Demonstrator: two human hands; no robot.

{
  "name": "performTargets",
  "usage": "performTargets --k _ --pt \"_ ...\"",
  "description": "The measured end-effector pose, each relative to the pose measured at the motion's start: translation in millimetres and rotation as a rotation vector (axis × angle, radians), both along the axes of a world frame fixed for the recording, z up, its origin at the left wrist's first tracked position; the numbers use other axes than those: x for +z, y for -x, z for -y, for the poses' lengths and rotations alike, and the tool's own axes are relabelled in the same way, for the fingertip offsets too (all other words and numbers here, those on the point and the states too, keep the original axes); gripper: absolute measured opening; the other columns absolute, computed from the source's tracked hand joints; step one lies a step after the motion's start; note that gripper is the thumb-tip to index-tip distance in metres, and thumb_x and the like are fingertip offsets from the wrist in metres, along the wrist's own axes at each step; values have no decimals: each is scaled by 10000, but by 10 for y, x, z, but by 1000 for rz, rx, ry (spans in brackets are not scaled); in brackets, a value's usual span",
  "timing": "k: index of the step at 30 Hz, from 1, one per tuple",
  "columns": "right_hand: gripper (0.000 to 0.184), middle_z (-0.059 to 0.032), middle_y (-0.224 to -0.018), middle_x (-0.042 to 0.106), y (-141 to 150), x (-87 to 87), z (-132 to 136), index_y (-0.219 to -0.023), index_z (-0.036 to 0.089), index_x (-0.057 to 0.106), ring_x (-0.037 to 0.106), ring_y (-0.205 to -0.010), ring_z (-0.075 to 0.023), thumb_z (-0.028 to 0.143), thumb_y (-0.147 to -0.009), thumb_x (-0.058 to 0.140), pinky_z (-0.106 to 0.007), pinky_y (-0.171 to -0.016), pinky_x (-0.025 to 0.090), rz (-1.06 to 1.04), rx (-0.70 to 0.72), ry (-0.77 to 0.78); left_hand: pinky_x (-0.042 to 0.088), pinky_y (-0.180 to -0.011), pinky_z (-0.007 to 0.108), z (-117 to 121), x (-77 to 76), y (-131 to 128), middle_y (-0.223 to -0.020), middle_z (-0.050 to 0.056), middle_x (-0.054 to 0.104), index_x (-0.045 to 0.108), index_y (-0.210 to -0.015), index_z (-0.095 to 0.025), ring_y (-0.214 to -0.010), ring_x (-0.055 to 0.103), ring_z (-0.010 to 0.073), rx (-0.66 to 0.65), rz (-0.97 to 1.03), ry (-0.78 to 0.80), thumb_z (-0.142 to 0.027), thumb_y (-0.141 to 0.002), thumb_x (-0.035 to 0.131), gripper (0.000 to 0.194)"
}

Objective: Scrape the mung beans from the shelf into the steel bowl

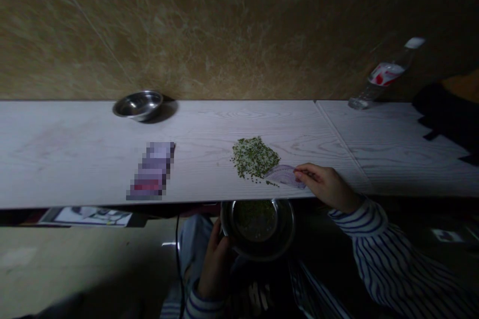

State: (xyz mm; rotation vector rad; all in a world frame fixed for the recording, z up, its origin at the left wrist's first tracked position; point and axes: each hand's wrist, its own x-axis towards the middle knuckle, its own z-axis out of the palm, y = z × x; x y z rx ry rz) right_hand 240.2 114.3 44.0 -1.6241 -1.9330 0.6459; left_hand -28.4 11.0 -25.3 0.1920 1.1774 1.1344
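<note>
My right hand (pixel 329 184) pinches a clear purplish protractor (pixel 285 175), which lies low over the table at the right edge of a pile of small green beans mixed with white grains (pixel 254 156). A few loose beans are scattered along the pile's near side. Below the table edge, my left hand (pixel 217 259) grips the left rim of a metal bowl (pixel 286 239). Inside that bowl is a dark greenish layer, too dim to make out clearly.
A smaller metal bowl (pixel 138 105) stands by the wall at left. In front of it lies a pixelated flat object (pixel 152 172). A plastic bottle (pixel 385 75) stands at the back right, near a dark cloth-like item (pixel 445 114). The white table (pixel 202 159) ends just above my lap.
</note>
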Motion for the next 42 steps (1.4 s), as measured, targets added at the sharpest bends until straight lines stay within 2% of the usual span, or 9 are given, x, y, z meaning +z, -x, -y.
performTargets --k 6,11,16,22,27,32,37,42 --pt "225 -34 -777 721 24 13 -17 -888 192 683 658 -682 -173 343 -869 518 -271 -622 498 2 -21 -16 494 -855 393 1 -24 24 -1118 81 688 532 -1309 -264 -947 649 253 -9 -12 23 -267 -666 703 665" --pt "232 -39 -791 730 49 -21 -40 -907 187 679 663 -686 -169 345 -875 512 -260 -620 500 -21 -16 -12 498 -820 373 15 -27 37 -1123 75 679 524 -1296 -263 -957 635 242 -3 -20 32 -279 -674 692 644" --pt "225 -38 -811 734 60 -34 -43 -902 195 678 668 -712 -170 339 -884 506 -261 -640 502 -19 19 -1 495 -756 345 27 -28 40 -1113 68 667 492 -1318 -272 -884 623 212 -28 -60 44 -308 -706 661 636" --pt "229 -42 -799 732 78 5 -34 -901 187 684 665 -693 -178 341 -868 518 -271 -620 502 -19 -6 -16 493 -785 329 37 -72 34 -1201 72 626 526 -1277 -267 -966 598 218 -6 -17 1 -288 -684 686 615" --pt "223 -43 -820 740 62 -14 -49 -904 196 687 674 -709 -179 342 -867 523 -267 -630 510 -25 -1 -19 490 -744 310 38 -39 32 -1086 68 671 515 -1277 -237 -891 605 201 -21 -12 -14 -269 -698 680 603" --pt "222 -41 -808 742 72 -30 -50 -911 191 685 678 -704 -171 339 -869 526 -253 -631 513 -23 -8 -23 483 -659 297 32 -21 29 -1075 80 679 521 -1283 -236 -849 625 213 -4 -16 -8 -293 -683 688 625" --pt "222 -43 -811 740 88 -9 -44 -894 196 685 673 -689 -169 335 -879 513 -251 -615 512 -8 10 -23 502 -747 331 20 -24 25 -1096 83 684 536 -1288 -242 -927 633 239 8 -20 -8 -289 -663 699 647" --pt "214 -43 -767 731 80 12 -49 -895 195 687 659 -663 -174 325 -875 517 -258 -592 507 17 1 -48 502 -785 345 18 -32 35 -1085 61 681 552 -1266 -270 -892 635 224 -1 -14 -13 -285 -682 686 600"
